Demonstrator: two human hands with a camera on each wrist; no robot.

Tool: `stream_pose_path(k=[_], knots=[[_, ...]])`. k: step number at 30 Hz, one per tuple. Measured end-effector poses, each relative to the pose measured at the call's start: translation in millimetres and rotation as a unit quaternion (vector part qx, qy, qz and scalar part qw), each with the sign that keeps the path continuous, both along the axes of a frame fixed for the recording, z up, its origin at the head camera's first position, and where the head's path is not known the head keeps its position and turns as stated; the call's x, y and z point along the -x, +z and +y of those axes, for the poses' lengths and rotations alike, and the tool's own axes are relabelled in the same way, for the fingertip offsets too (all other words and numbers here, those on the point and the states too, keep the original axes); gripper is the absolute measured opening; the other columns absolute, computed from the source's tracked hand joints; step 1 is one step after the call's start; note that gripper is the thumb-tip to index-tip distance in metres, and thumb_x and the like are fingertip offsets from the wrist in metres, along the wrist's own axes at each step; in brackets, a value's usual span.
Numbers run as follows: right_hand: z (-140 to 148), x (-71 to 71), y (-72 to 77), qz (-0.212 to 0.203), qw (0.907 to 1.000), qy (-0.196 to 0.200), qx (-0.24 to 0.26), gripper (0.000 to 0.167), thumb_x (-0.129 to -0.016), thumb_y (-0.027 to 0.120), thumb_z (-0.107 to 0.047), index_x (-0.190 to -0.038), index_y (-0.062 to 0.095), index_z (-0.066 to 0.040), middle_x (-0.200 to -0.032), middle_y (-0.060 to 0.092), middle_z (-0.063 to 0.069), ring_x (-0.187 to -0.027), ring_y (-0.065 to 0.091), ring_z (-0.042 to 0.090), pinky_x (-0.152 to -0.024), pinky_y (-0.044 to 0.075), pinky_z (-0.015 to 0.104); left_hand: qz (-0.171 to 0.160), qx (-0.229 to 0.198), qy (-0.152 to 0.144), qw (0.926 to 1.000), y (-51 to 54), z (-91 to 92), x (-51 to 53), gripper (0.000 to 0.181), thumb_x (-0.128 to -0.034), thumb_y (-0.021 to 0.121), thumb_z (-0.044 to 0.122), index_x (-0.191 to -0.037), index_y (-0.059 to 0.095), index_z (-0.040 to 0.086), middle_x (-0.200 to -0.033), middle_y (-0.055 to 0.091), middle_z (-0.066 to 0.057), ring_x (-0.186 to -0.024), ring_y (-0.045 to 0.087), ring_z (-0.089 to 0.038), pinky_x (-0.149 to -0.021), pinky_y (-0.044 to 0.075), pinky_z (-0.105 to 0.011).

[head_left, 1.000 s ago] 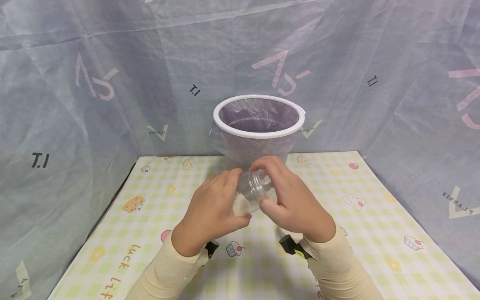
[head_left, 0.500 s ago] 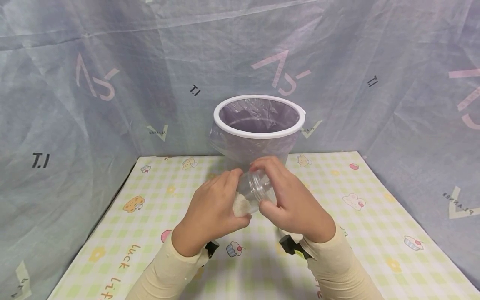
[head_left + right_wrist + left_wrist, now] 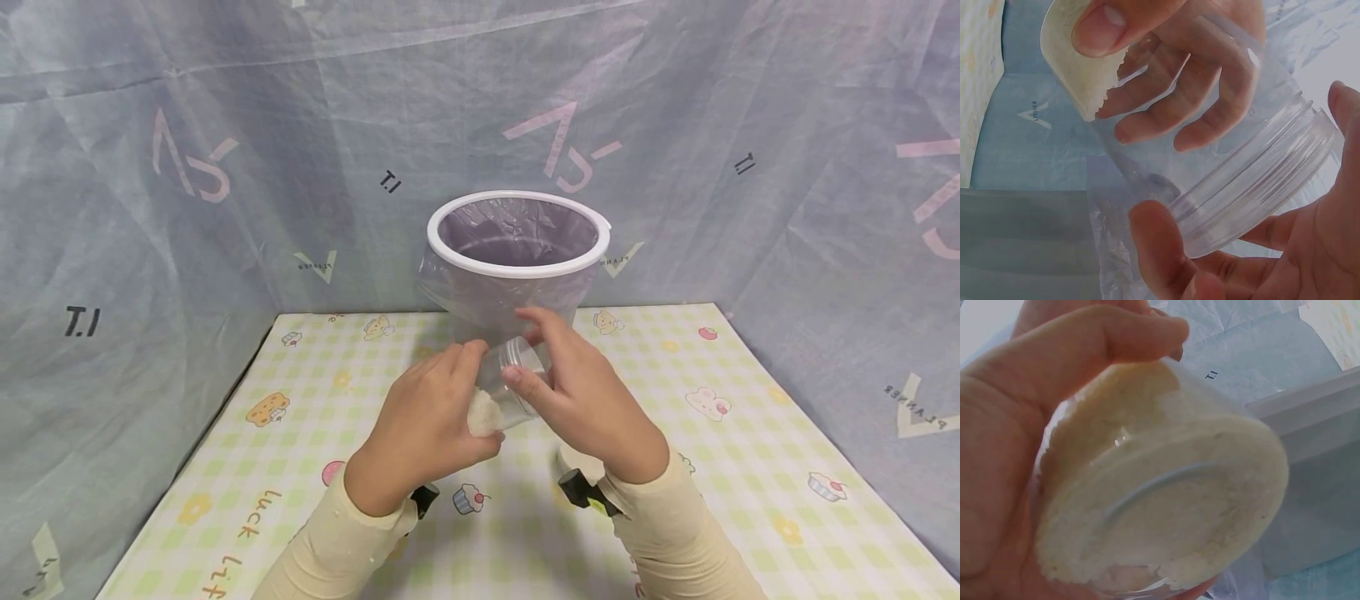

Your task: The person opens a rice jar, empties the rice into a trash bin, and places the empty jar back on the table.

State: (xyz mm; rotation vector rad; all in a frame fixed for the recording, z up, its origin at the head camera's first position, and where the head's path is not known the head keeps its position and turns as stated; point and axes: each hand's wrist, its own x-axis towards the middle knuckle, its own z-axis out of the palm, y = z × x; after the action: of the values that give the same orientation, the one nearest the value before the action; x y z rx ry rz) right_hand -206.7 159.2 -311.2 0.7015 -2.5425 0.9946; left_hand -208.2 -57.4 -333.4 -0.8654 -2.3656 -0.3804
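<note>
Left grip (image 3: 420,421) clamps the tilted jar (image 3: 501,397) near its filled end, presumably to steady it. Right grip (image 3: 588,396): fingers apart, thumb (image 3: 534,388) touching the ribbed end (image 3: 517,353), presumably guiding it.

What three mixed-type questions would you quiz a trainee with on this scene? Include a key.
1. Which hand grips the end of the clear jar that holds the white contents?
2. True or false: the jar stands upright on the checked cloth.
3. The rim of the lined bin behind the hands is: A) black, B) red, C) white.

Key:
1. The left hand.
2. False; it is tilted, held by hand.
3. C.
</note>
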Motion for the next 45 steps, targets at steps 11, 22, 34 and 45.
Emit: stream_pose_path(k=[11, 22, 34, 45], knots=[[0.4, -0.4, 1.5, 0.026, 0.9995, -0.017, 0.001, 0.045, -0.099, 0.061, -0.056, -0.134, 0.056, -0.027, -0.116, 0.067, -0.006, -0.056, 0.057, 0.004, -0.061, 0.051, 0.028, 0.011, -0.006, 0.002, 0.9999, 0.6, 0.2, 0.1, 0.084, -0.0591, 0.086, 0.038, -0.131, 0.054, 0.007, -0.1, 0.065, 0.0, -0.077, 0.062, -0.02, -0.07, 0.055, -0.033], [1.4, -0.1, 1.2, 0.085, 0.9962, 0.012, -0.012, 0.038, -0.098, 0.065, -0.038, -0.133, 0.057, -0.027, -0.113, 0.058, -0.016, -0.085, 0.062, 0.006, -0.077, 0.054, 0.03, 0.008, -0.012, -0.002, 0.9999, 0.7, -0.4, 0.8, 0.085, -0.0588, 0.087, 0.039, -0.131, 0.054, 0.007, -0.099, 0.064, 0.001, -0.077, 0.061, -0.02, -0.069, 0.054, -0.034], [2.2, -0.7, 2.1, 0.095, 0.9951, 0.014, -0.022, 0.046, -0.096, 0.066, -0.037, -0.139, 0.055, -0.025, -0.119, 0.059, -0.013, -0.094, 0.064, 0.011, -0.08, 0.055, 0.036, 0.007, -0.01, 0.004, 0.9999, 0.9, -2.0, 1.3, 0.086, -0.059, 0.087, 0.039, -0.131, 0.053, 0.008, -0.099, 0.064, 0.001, -0.076, 0.061, -0.019, -0.069, 0.054, -0.033], [2.7, -2.7, 4.5, 0.098, 0.9946, 0.016, -0.028, 0.055, -0.091, 0.066, -0.031, -0.144, 0.053, -0.028, -0.126, 0.058, -0.012, -0.095, 0.062, 0.015, -0.078, 0.053, 0.034, -0.006, -0.011, 0.006, 0.9999, 2.3, -3.8, 0.6, 0.087, -0.06, 0.088, 0.039, -0.133, 0.053, 0.007, -0.104, 0.066, -0.001, -0.079, 0.063, -0.018, -0.068, 0.055, -0.033]])
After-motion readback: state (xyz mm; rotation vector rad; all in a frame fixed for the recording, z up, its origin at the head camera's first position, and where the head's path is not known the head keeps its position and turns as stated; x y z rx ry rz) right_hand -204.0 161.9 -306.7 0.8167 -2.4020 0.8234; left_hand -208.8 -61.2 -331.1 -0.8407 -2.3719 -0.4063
